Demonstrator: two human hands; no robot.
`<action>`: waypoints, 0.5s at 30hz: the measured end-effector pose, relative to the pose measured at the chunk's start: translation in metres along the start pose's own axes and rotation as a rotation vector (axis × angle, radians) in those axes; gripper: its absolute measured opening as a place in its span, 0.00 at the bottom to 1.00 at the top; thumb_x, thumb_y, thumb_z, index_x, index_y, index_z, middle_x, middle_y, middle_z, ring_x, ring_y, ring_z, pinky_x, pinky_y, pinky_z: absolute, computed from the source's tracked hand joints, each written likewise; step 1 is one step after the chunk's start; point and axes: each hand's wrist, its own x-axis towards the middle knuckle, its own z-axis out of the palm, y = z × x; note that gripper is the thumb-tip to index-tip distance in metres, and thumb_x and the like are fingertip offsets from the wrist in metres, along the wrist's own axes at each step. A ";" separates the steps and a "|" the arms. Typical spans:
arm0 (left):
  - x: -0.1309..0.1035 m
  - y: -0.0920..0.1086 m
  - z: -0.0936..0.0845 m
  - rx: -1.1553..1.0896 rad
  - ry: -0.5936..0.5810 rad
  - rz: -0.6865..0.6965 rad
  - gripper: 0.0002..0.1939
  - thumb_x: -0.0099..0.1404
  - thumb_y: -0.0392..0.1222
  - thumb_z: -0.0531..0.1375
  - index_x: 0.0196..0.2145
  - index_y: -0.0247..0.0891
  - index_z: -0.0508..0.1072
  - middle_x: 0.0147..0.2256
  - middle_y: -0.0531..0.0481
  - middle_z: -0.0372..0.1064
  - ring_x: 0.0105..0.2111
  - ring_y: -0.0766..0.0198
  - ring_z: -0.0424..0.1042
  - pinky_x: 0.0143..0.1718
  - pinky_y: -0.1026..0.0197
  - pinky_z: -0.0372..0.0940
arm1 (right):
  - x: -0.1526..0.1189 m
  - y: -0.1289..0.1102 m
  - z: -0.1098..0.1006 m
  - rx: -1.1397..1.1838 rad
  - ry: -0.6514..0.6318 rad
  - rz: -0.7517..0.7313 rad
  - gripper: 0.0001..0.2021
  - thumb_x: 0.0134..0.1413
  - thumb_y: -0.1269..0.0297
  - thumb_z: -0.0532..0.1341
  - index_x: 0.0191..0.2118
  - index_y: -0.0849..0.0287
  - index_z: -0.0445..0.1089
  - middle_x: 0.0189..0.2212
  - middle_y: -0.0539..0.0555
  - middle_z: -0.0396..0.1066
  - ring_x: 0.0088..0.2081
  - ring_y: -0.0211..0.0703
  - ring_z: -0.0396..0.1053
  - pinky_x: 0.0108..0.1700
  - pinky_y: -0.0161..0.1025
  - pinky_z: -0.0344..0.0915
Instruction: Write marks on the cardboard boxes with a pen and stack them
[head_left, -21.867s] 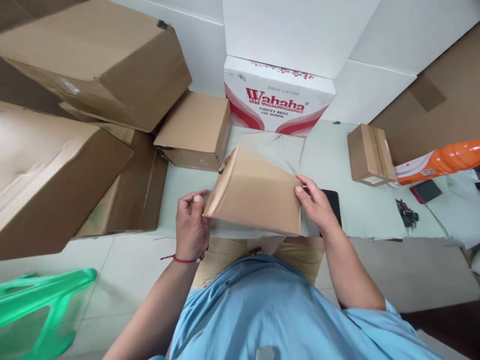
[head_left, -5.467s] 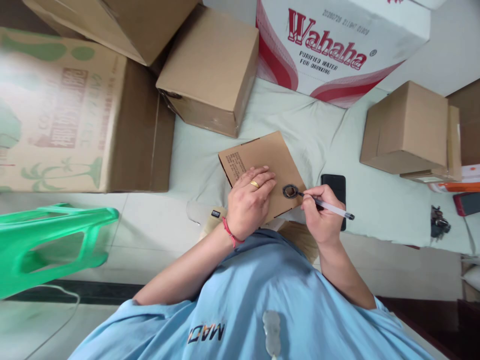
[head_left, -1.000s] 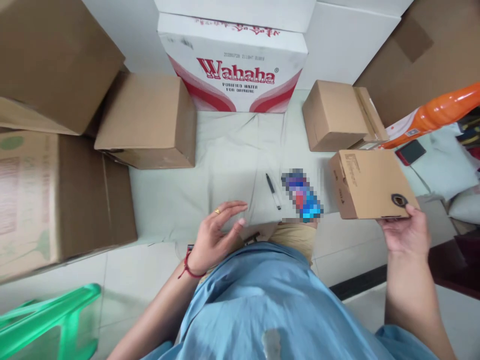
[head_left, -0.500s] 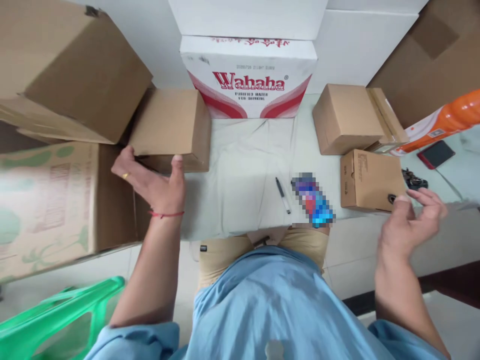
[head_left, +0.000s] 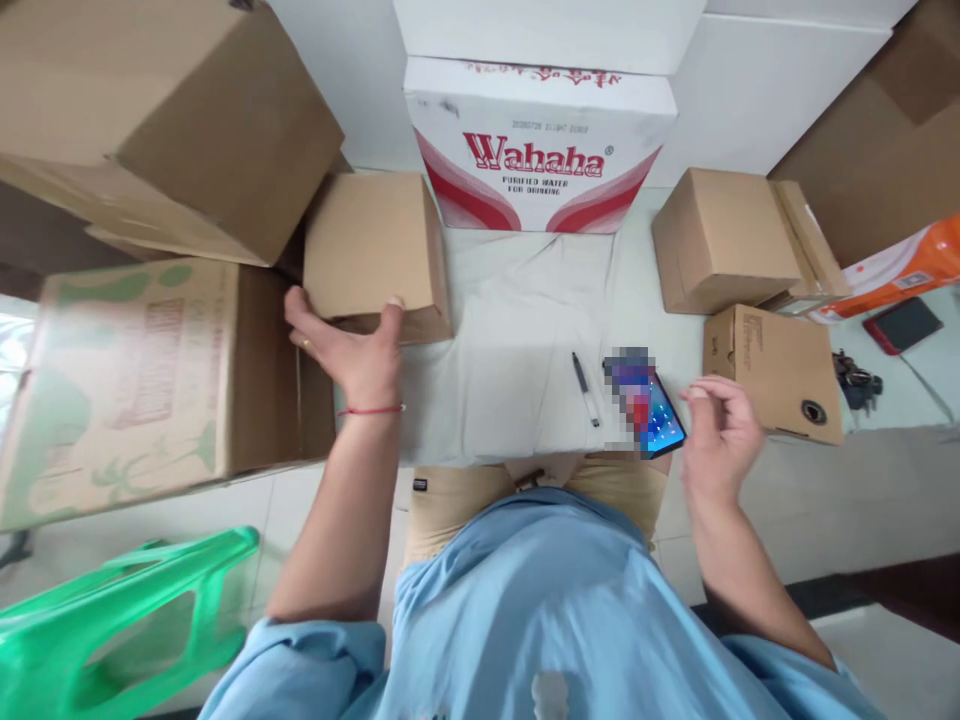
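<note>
My left hand (head_left: 351, 352) is at the front of a small plain cardboard box (head_left: 371, 235), fingers and thumb spread apart. Its thumb tip lies against the front upper edge, and the fingers reach the left front corner; whether they press on it I cannot tell. My right hand (head_left: 721, 432) hovers just right of a phone (head_left: 665, 420) with a lit, partly pixelated screen. The fingers there are curled together with the thumb against them, and nothing shows between them. A pen (head_left: 585, 388) lies left of the phone.
A white and red Wahaha water carton (head_left: 540, 150) stands at the back. Bigger boxes (head_left: 225, 130) are stacked at left, above a green plastic stool (head_left: 202, 590). To the right are cardboard boxes (head_left: 720, 240), keys (head_left: 857, 380), a dark red-edged device (head_left: 904, 325) and an orange bottle (head_left: 915, 265).
My right hand has moved left from beside the small printed box to the phone, its fingers drawing together. My left hand has come slightly closer to the plain box. The view has shifted left.
</note>
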 end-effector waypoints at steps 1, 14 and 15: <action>-0.010 0.001 -0.002 -0.012 0.017 -0.008 0.55 0.54 0.41 0.79 0.70 0.31 0.55 0.68 0.32 0.55 0.69 0.48 0.57 0.76 0.43 0.49 | -0.003 -0.007 0.014 0.031 -0.078 -0.019 0.09 0.66 0.56 0.67 0.39 0.56 0.78 0.42 0.56 0.76 0.47 0.48 0.77 0.49 0.48 0.78; -0.078 -0.019 -0.037 -0.490 -0.375 -0.292 0.38 0.72 0.68 0.61 0.71 0.47 0.68 0.77 0.40 0.57 0.78 0.48 0.56 0.73 0.47 0.60 | 0.017 -0.052 0.227 0.488 -0.979 0.273 0.56 0.54 0.16 0.57 0.74 0.57 0.65 0.77 0.61 0.60 0.80 0.57 0.54 0.82 0.60 0.49; -0.081 -0.016 -0.041 -0.474 -0.437 -0.244 0.37 0.74 0.68 0.58 0.72 0.48 0.68 0.77 0.41 0.57 0.78 0.47 0.56 0.73 0.46 0.60 | 0.014 -0.054 0.224 0.518 -0.995 0.307 0.54 0.54 0.17 0.58 0.72 0.54 0.67 0.77 0.59 0.62 0.79 0.57 0.55 0.81 0.61 0.50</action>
